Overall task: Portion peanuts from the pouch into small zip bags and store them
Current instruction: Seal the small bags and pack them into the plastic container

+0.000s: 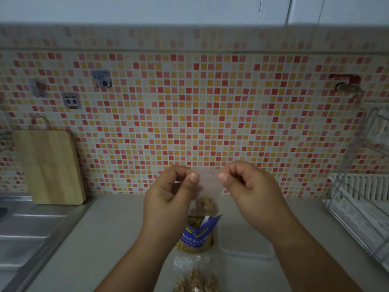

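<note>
Your left hand (168, 187) and right hand (250, 186) each pinch a top corner of the small zip bag (207, 186), its seal running level between your thumbs, peanuts hanging below. The opened pouch (197, 234) stands directly beneath on the countertop (117, 239), with another filled bag (194, 275) at its near edge.

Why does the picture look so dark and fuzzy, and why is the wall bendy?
In the head view, the kitchen light is dim; the zip bag between the left hand and right hand looks soft and blurry; the wide lens curves the tiled wall.
</note>
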